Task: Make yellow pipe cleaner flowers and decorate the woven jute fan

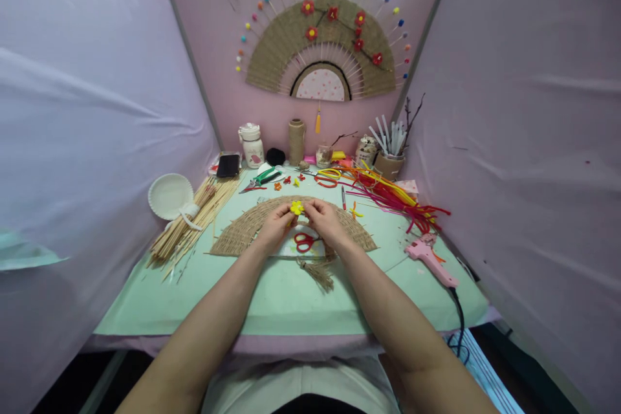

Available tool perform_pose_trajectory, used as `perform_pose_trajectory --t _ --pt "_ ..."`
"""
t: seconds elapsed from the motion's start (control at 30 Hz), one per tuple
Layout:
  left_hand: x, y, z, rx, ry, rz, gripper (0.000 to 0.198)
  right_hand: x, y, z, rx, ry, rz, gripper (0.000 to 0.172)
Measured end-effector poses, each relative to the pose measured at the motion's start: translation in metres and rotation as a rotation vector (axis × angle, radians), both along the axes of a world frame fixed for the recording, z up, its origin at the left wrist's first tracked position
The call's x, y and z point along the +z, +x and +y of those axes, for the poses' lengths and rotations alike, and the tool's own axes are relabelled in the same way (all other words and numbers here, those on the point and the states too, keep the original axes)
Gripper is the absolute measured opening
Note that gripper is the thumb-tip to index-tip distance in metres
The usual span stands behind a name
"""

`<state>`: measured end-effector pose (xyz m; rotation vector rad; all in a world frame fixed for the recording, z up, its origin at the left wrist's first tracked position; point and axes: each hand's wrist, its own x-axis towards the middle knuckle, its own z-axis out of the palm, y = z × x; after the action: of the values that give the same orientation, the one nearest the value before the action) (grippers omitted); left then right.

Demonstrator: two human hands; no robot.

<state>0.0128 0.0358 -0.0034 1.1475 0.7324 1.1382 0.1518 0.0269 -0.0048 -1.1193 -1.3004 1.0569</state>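
Between my two hands is a small yellow flower (297, 207), held above a woven fan (242, 230) that lies on the table. My left hand (276, 226) pinches the flower from its left side. The fingers of my right hand (323, 218) are closed at its right edge. Just below my hands, red-handled scissors (304, 242) rest on the fan's pale inner part. A straw-coloured tassel (317, 275) hangs off the fan's lower edge onto the green cloth.
A bundle of thin sticks (182, 226) and a white dish (170, 196) are on the left. On the right are red and yellow fuzzy stems (392, 194) and a corded pink glue gun (431, 262). Green pliers (266, 177) and a twine spool (296, 142) stand farther back.
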Motion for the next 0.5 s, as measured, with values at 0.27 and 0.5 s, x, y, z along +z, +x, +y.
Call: perform_pose_trajectory --t 0.27,0.5 --pt "-0.0106 -0.0051 0.0094 0.210 0.209 0.199 0.023 0.0001 -0.0014 0.0001 0.066 -0.040 0.005 0.036" --pt "-0.0069 -0.0055 0.0056 0.196 0.310 0.295 0.017 0.0025 -0.0038 -0.0025 0.094 -0.103 0.131 0.027"
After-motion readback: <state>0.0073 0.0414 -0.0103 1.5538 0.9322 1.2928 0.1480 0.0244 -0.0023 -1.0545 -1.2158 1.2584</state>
